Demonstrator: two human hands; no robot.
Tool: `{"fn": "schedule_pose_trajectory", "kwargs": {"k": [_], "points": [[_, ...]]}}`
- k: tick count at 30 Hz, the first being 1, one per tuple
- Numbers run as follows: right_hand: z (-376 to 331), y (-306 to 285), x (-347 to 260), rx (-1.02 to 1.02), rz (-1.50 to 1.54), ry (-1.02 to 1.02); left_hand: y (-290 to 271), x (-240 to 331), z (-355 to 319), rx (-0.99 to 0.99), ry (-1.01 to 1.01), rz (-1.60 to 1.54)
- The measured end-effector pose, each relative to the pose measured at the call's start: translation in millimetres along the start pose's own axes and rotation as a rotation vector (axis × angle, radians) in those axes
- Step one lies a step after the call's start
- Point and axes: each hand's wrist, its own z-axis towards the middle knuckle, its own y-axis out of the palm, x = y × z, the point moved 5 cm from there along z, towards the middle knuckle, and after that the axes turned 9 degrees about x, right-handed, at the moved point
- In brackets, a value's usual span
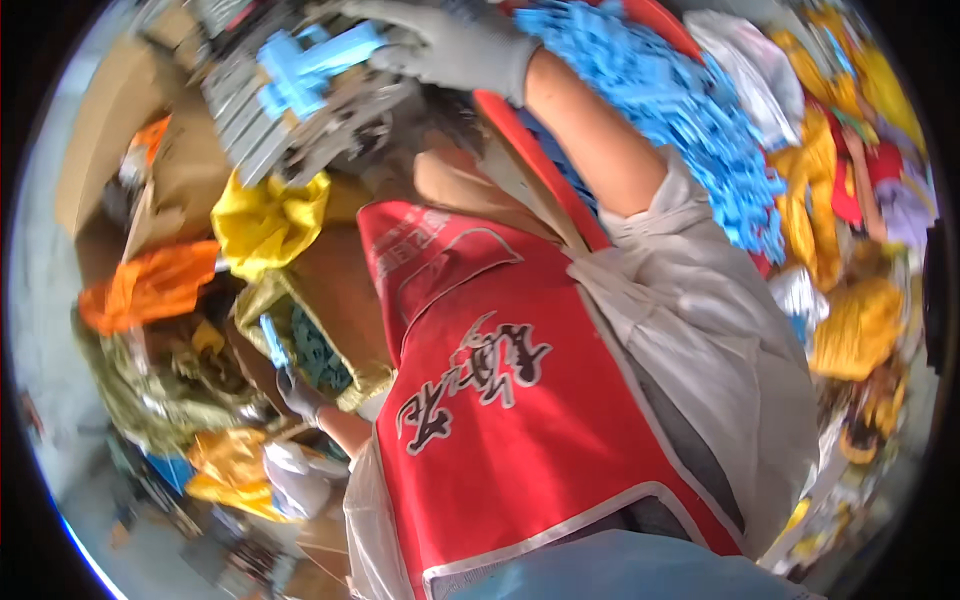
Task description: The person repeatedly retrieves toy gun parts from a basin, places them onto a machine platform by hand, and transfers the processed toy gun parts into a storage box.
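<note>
My left hand (300, 397), in a grey glove, is closed on a slim light blue plastic piece (272, 342). It is beside an open olive sack (365, 390) with teal-blue pieces (318, 350) inside. At the top, my gloved right hand (450, 50) reaches across with its fingers apart. They lie around the near end of a branched light blue plastic part (310, 65); blur hides whether they touch it. That part rests on a grey slatted surface (245, 135) with dark metal pieces around it.
A large heap of light blue plastic parts (660, 90) fills a red-rimmed container (545, 165) at the upper right. A yellow bag (268, 220), an orange bag (150, 285) and cardboard (190, 185) crowd the left. Several yellow sacks (855, 325) lie at the right, near another person's arm (865, 185).
</note>
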Motion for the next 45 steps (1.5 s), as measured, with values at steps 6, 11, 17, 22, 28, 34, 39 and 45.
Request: {"fn": "schedule_pose_trajectory", "kwargs": {"k": [6,11,17,22,28,34,39,45], "points": [[-165,9,44,-0.294,-0.099,0.431,8,-7,-3,0.064,-0.054,0.089],[-279,-41,155,-0.264,-0.429,0.837,-3,-44,71,-0.005,0.032,-0.073],[-324,-37,225,-0.524,-0.932,0.579,55,78,-8,-0.130,0.084,0.066],[-288,-35,223,-0.818,-0.921,0.610,56,104,-9,-0.194,0.217,0.127],[-252,-122,174,-0.057,-0.418,0.689,42,123,-13,-0.150,0.257,0.080],[-384,-74,216,-0.094,-0.323,0.802,75,187,-29,-0.215,0.447,0.060],[-360,-75,173,-0.166,-0.363,0.790,93,262,-40,-0.182,0.586,-0.082],[-308,-96,151,-0.133,-0.338,0.850,98,355,-69,-0.129,0.994,-0.081]]}}
